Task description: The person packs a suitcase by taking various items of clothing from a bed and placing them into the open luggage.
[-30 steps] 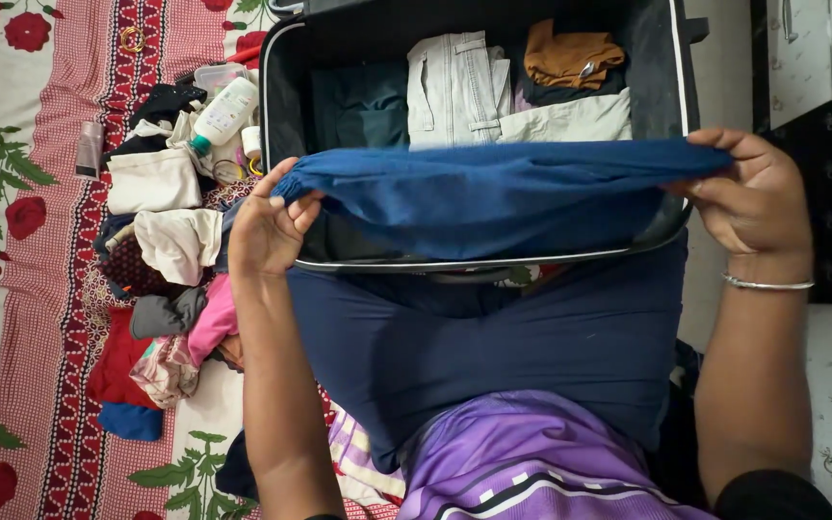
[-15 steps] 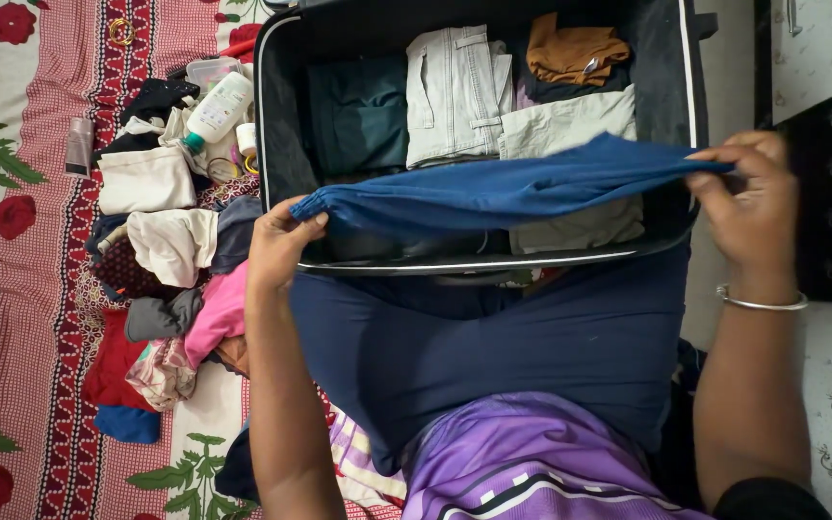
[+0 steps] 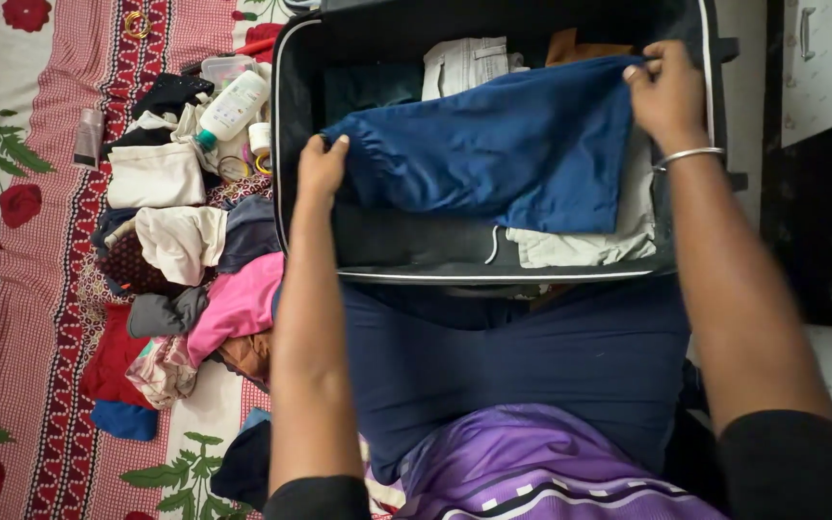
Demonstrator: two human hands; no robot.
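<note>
A folded blue garment [image 3: 493, 149] lies across the clothes inside an open black suitcase [image 3: 291, 144]. My left hand [image 3: 323, 169] grips the garment's left edge near the case's left wall. My right hand [image 3: 668, 94], with a silver bangle on the wrist, pinches the top right corner deep in the case. Under the blue cloth show pale folded trousers [image 3: 464, 63], a brown garment [image 3: 580, 46] and a light grey piece [image 3: 589, 246]. A dark teal fold [image 3: 373, 89] sits at the far left of the case.
A heap of clothes [image 3: 180, 279] in white, pink, grey and red lies left of the suitcase on a floral bedsheet [image 3: 21, 241]. A white lotion bottle [image 3: 233, 108] and a small tube [image 3: 89, 138] lie nearby. A cupboard [image 3: 825, 67] stands at right.
Both hands have carried the blue garment from above the case's near rim forward and down onto the packed clothes. It now covers most of the pale trousers and brown garment.
</note>
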